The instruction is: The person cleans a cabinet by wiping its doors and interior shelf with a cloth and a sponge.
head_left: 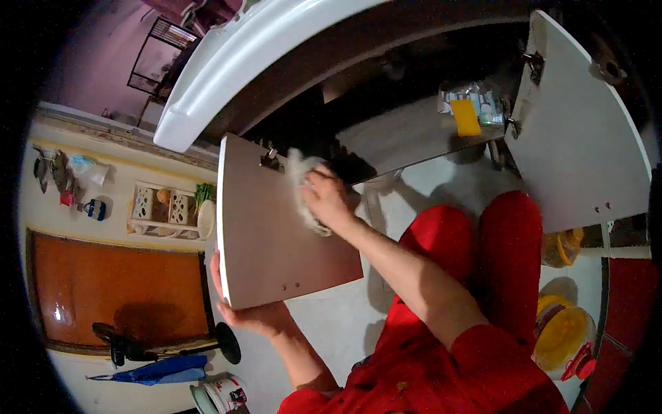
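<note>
A white cabinet door (269, 221) stands swung out on the left, its inner face toward me and a metal hinge (271, 161) near its top. At its lower left corner my left hand (252, 315) grips the edge, with part of the fingers hidden behind the panel. My right hand (327, 196) presses a pale, crumpled cloth (301, 186) against the inner face, right of the hinge. The cloth is partly covered by the fingers.
A second open door (576, 131) is on the right. Inside the dark cabinet lie a yellow item (465, 118) and clear-wrapped packs (491, 103). A white basin edge (227, 76) juts out above. Yellow-lidded container (565, 334), fan (226, 343) and bucket (224, 395) stand around.
</note>
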The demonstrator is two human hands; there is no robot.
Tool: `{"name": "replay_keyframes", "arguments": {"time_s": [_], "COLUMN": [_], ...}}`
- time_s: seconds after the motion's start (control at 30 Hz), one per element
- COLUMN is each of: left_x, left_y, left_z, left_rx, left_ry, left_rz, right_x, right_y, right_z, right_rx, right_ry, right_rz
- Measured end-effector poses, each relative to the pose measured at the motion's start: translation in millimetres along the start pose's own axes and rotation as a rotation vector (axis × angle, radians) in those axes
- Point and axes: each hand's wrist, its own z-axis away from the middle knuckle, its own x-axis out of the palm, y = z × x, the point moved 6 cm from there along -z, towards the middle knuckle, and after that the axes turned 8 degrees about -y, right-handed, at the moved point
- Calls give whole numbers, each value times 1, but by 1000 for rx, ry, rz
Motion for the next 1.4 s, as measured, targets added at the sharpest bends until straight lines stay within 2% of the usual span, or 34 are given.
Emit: {"name": "replay_keyframes", "arguments": {"time_s": [0.07,0.13,0.17,0.2,0.23,0.33,0.37,0.43,0.53,0.67,0.73,0.8,0.83,0.87,0.93,1.0,1.07,1.1,1.17,1.2,1.27,1.3,1.33,1.4], "left_x": [0,4,4,7,9,6,4,10,10,2,3,7,8,6,7,8,12,12,12,12,6,0,-2,1], "left_y": [0,2,1,2,3,2,2,3,4,1,3,6,7,5,5,3,4,5,6,6,3,0,-1,2], "left_z": [0,-1,1,2,1,-1,-2,-2,-3,-4,-6,-4,-4,-5,-8,-8,-7,-8,-10,-10,-11,-17,-21,-18], "left_rx": [-2,-21,-30,-40,-33,-18,-11,11,26,27,44,38,35,26,63,10,1,-4,-24,-39,-54,-38,-19,-43], "left_ry": [5,-34,-13,-15,39,79,64,30,14,42,0,10,9,17,-77,-66,-108,-129,-143,-151,-229,-265,-303,-345], "left_rz": [46,41,70,71,41,20,23,29,6,45,-15,15,41,33,40,75,120,89,82,83,79,71,65,65], "right_x": [8,8,22,16,8,7,3,3,-3,14,22,17,9,9,9,-1,-17,-15,-14,-9,18,30,30,31], "right_y": [-31,-49,-20,-20,-11,32,45,69,87,102,94,70,23,15,-21,-53,-94,-103,-134,-148,-150,-142,-129,-85], "right_z": [-6,-3,1,5,0,8,20,45,73,94,116,129,130,136,125,108,90,84,77,80,98,112,124,137], "right_rx": [-171,-312,-258,-250,54,410,547,673,690,811,844,870,738,748,282,172,27,34,-218,-200,-398,-469,-473,-174], "right_ry": [-14,78,160,162,66,-12,-26,-44,128,-521,-697,-376,-354,-364,-232,-187,-44,-40,9,-74,-111,-247,-252,-329], "right_rz": [44,7,169,173,88,23,106,197,226,520,595,429,367,365,126,-210,-216,-223,-322,-239,75,174,178,355]}}
